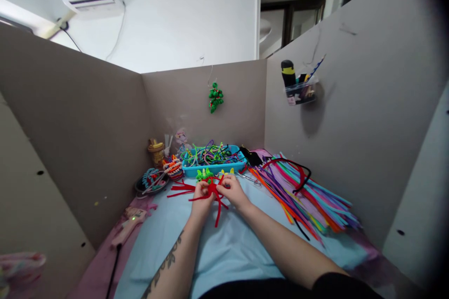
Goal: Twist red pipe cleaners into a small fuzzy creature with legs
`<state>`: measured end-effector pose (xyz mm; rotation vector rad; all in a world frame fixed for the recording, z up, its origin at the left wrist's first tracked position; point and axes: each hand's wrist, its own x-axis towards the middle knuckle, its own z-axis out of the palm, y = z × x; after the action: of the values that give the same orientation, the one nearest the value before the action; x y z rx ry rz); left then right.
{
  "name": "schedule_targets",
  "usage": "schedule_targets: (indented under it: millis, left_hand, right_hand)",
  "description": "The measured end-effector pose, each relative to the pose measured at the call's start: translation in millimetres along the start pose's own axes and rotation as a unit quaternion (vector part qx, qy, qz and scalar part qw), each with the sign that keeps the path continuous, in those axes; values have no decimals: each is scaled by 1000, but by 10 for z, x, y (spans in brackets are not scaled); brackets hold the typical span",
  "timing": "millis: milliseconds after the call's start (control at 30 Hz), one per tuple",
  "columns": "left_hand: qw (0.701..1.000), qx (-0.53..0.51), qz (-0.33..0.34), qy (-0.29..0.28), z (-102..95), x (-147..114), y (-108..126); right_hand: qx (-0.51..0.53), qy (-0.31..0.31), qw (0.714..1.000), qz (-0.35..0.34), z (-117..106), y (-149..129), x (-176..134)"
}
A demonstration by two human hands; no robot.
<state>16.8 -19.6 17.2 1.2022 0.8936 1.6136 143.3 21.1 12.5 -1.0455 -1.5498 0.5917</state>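
Pinching the red pipe-cleaner bundle (pixel 210 191) mid-frame, left hand (pixel 201 192) and right hand (pixel 232 190) clamp it; many stems are splayed loose, unshaped.

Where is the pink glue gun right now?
In the head view, the glue gun lies low on the left by the cardboard wall, left of the left hand.

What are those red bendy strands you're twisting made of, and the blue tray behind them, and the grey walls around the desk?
The red strands, held by both the left hand and the right hand, look like fuzzy pipe cleaners, probably wire under soft pile: they hold sharp bends. The blue tray seems to be smooth moulded plastic. The grey walls look like matt board, perhaps cardboard.
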Motion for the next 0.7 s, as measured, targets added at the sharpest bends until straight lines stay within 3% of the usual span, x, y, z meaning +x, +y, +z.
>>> schedule_targets:
  millis: [100,300,600,700]
  left_hand:
    - [1000,15,-10,8,23,-22,29]
    - [1000,12,-26,5,20,-6,64]
    - [994,-36,-75,-67,-85,-20,30]
    - [993,-52,-84,-66,-103,-33,1]
  right_hand:
    - [-24,11,1000,-10,-21,-28,-8]
    - [21,-19,999,-16,-85,-23,14]
    - [129,-52,989,47,-125,26,75]
    - [161,-89,980,74,-161,18,93]
